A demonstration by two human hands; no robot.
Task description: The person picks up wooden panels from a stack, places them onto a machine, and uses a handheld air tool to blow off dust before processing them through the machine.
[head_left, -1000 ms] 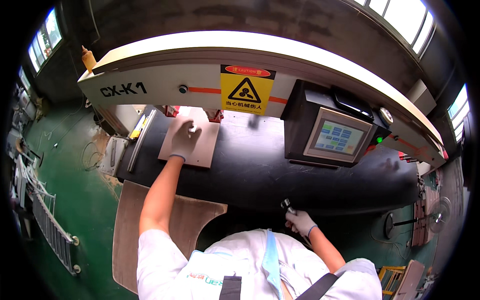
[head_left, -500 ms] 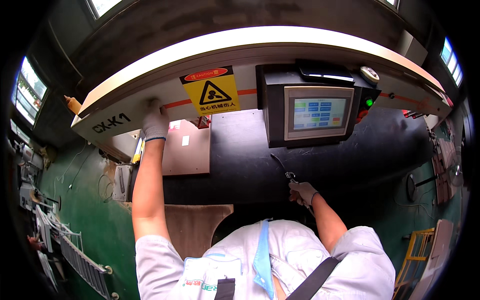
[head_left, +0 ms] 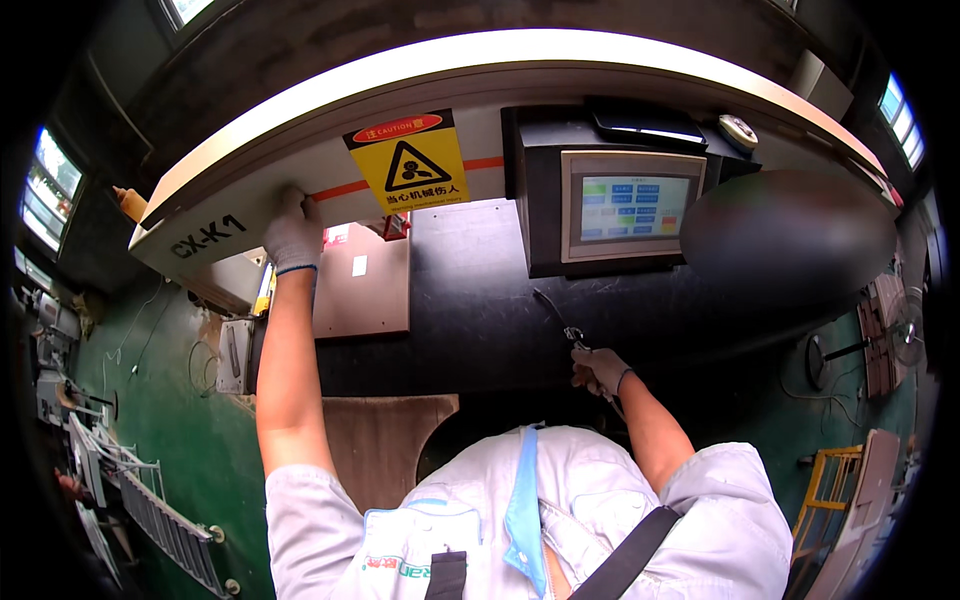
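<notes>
**Hands on the machine housing and a thin tool**

The left hand (head_left: 293,232), gloved in grey, lay flat with fingers together against the cream machine housing (head_left: 250,195), just left of the yellow warning sign (head_left: 407,163). The right hand (head_left: 598,368), also gloved, was curled around a thin metal tool (head_left: 560,318), low and right of centre, over the black machine bed (head_left: 470,300). The tool's tip pointed up-left toward the touchscreen panel (head_left: 630,208) beyond it. A brown board (head_left: 365,285) lay on the bed to the left.
</notes>
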